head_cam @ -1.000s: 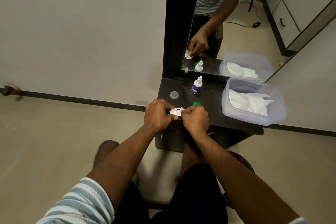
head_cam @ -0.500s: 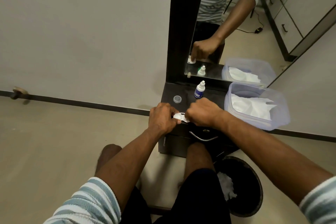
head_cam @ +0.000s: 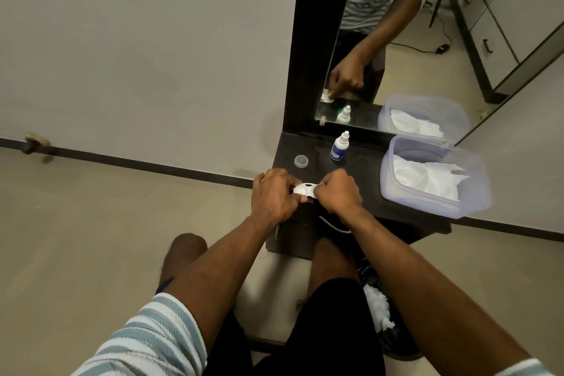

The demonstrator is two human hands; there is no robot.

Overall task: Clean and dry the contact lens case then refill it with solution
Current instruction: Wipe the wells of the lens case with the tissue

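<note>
A white contact lens case is held between both hands above the front edge of the dark vanity table. My left hand grips its left end. My right hand is closed over its right end, fingers curled and hiding that well; what it holds there cannot be seen. A small solution bottle with a blue label and white nozzle stands upright behind the hands. A clear round cap lies on the table to the bottle's left.
A clear plastic tub of white tissues sits at the table's right end. A mirror rises behind the table. A dark bin with crumpled tissue stands on the floor under my right arm. A drawer handle shows below the hands.
The green cap seen on the table a second ago is now hidden by my right hand. Both hands stay closed on the case; the camera has shifted.
</note>
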